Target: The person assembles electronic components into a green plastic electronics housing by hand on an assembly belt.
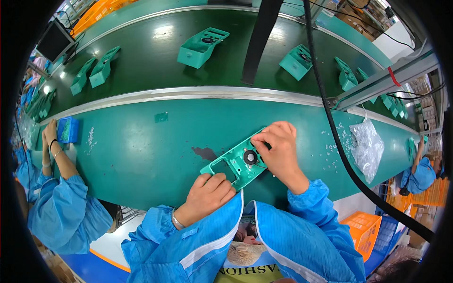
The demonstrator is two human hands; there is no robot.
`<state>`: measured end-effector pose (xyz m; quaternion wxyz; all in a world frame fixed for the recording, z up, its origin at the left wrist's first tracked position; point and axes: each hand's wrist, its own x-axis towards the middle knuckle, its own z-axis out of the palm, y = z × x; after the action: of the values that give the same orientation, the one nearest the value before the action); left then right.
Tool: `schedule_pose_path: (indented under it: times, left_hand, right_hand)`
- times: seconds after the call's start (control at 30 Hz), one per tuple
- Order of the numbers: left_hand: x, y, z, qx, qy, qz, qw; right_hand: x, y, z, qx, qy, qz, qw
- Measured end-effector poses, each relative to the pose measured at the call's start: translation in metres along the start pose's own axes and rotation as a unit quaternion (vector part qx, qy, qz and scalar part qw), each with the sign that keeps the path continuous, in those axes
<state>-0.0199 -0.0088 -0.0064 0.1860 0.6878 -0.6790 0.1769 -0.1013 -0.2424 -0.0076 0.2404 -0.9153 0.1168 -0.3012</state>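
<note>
A green plastic housing (pixel 242 174) lies at a slant on the bench in front of me, its inner side up. It has a rectangular opening near its left end, and a round black speaker (pixel 250 157) sits in it toward the right. My left hand (pixel 207 198) grips the near left end, fingers over the rim. Over the far right end, my right hand (pixel 281 150) is closed, thumb and forefinger pinched together just above the housing beside the speaker. Whatever sits between those fingertips is too small or hidden to make out.
Beyond the bench, a dark green conveyor (pixel 146 61) carries several similar housings (pixel 196 54). A black cable (pixel 325 101) hangs at my right, near a clear plastic bag (pixel 368 148) and scattered small white pieces (pixel 337 146). Co-workers' arms (pixel 66 162) reach in at the left beside a blue bin (pixel 68 129).
</note>
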Motion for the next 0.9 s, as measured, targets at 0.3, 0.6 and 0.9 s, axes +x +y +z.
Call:
schedule_pose_path:
  times: [0.3, 0.6, 0.9]
  left_hand:
    - [-0.009, -0.004, 0.005, -0.027, -0.015, -0.007, 0.999]
    - [-0.009, -0.005, 0.012, -0.02, -0.018, 0.002, 1.0]
    - [-0.009, -0.008, 0.011, -0.024, -0.016, -0.005, 1.0]
  right_hand:
    - [0.0, -0.022, 0.003, -0.137, -0.031, -0.09, 0.986]
    - [-0.017, -0.025, -0.004, -0.141, -0.064, -0.059, 0.986]
    - [-0.026, 0.006, -0.046, -0.093, -0.013, -0.027, 0.995]
